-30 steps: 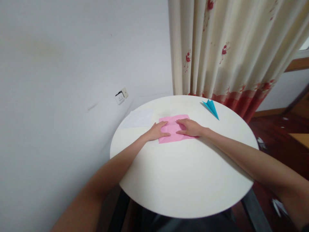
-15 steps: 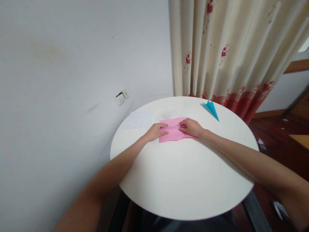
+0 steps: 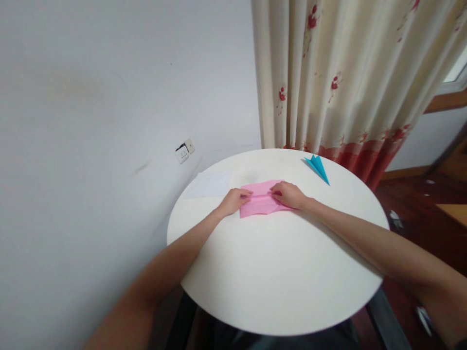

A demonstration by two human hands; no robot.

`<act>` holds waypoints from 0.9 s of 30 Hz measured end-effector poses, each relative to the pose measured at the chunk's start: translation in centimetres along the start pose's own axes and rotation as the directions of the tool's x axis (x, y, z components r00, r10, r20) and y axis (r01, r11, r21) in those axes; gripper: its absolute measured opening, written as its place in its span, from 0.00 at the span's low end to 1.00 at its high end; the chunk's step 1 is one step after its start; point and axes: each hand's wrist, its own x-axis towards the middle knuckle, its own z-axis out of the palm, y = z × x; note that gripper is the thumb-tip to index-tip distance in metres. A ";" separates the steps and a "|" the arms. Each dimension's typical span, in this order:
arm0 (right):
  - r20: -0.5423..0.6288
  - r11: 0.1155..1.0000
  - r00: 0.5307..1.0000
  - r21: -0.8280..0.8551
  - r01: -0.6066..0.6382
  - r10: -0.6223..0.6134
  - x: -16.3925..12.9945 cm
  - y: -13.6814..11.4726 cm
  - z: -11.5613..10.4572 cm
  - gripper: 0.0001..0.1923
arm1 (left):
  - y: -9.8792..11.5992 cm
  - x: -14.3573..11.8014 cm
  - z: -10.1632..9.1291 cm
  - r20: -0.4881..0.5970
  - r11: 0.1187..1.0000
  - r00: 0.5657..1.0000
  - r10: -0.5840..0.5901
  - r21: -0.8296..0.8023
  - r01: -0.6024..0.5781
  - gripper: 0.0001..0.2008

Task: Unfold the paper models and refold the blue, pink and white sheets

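Table (image 3: 280, 282): round, white top.
Plane (image 3: 318, 168): blue folded paper, far right of table, nose toward near edge.
Sheet (image 3: 209, 184): white, lying far left on table, near the wall (image 3: 109, 97).
Socket (image 3: 182, 154): white, on wall; beige plate (image 3: 190, 145) just beside it.
Curtain (image 3: 350, 58): cream, red flower print, red lower band; hangs behind table.
Window (image 3: 456, 73): only a corner visible, upper right.
Floor (image 3: 416, 243): dark red-brown; pale scraps (image 3: 395, 218) at right, too blurred from here to identify.

Pink paper (image 3: 260, 206): your left hand (image 3: 231, 201) and right hand (image 3: 290, 195) pinch its ridge.
Blue folded paper (image 3: 318, 168): beyond your right hand.
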 end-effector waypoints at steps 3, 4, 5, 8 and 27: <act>0.001 1.000 1.000 -0.006 -0.001 0.001 0.0 -0.1 -0.1 0.10 | 0.0 0.0 -0.1 -0.004 1.000 1.000 0.004 -0.009 -0.004 0.08; 0.005 1.000 1.000 -0.009 -0.007 0.007 0.0 -0.2 -0.2 0.10 | 0.1 0.0 -0.1 -0.006 1.000 1.000 0.002 -0.008 -0.002 0.08; 0.010 1.000 1.000 -0.012 -0.013 0.013 0.0 -0.2 -0.2 0.10 | 0.2 0.0 -0.1 -0.008 1.000 1.000 -0.003 -0.006 0.003 0.08; 0.030 0.999 0.999 -0.028 -0.029 0.030 0.0 -0.4 -0.4 0.11 | 0.7 -0.1 -0.2 -0.018 1.000 0.999 -0.029 0.010 0.029 0.08; -0.313 0.954 0.926 0.273 -0.126 0.212 0.4 0.7 -0.2 0.13 | 3.7 -0.3 -0.7 -0.415 0.997 0.910 -0.017 0.059 0.045 0.08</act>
